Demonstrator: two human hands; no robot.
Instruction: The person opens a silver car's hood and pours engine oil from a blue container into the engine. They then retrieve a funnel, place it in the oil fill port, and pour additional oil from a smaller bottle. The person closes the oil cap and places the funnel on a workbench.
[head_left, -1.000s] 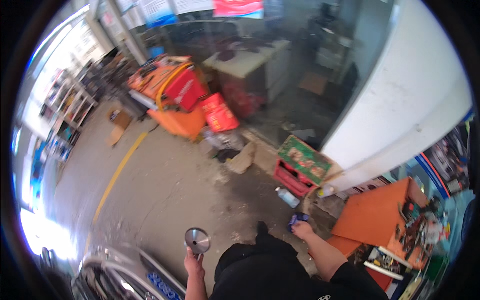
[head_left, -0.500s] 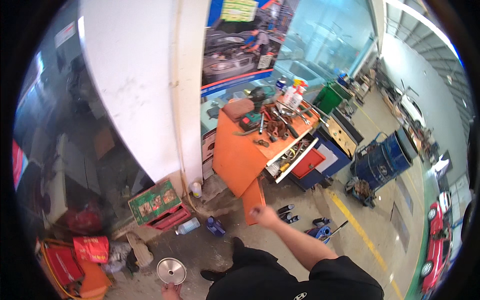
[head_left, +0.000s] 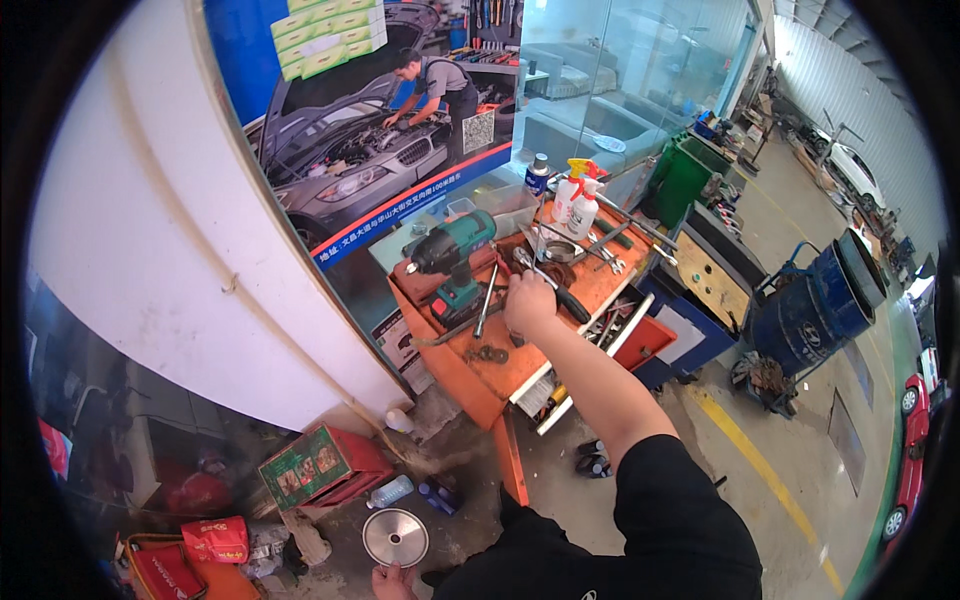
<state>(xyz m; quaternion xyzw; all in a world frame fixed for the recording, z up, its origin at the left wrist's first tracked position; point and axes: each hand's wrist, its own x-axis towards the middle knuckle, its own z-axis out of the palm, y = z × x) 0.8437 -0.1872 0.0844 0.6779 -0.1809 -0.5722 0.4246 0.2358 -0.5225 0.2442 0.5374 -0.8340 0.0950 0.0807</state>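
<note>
My left hand [head_left: 393,582], low in the view, grips the rim of a shiny round metal disc [head_left: 396,538] with a small hole at its centre. My right hand [head_left: 530,303] is down among the tools on the orange cart top [head_left: 483,372], its fingers curled; what lies under them is hidden. Touching or just beside it is a ratchet wrench [head_left: 562,294] with a black handle. Left of the hand stands a green cordless impact wrench [head_left: 452,262], with a slim metal extension bar [head_left: 487,300] between. A small dark metal part [head_left: 487,354] lies nearer me.
Two spray bottles [head_left: 580,208] and a blue can [head_left: 537,174] stand behind the tools. The cart's drawer [head_left: 590,365] juts out. Beyond are a green bin [head_left: 690,170] and blue drum [head_left: 815,305]. A red-green box [head_left: 322,468] and bottle [head_left: 390,491] are on the floor.
My right hand has moved up and forward from beside the cart onto its tool-covered top. The view has come closer to the cart. The metal disc stays in my left hand.
</note>
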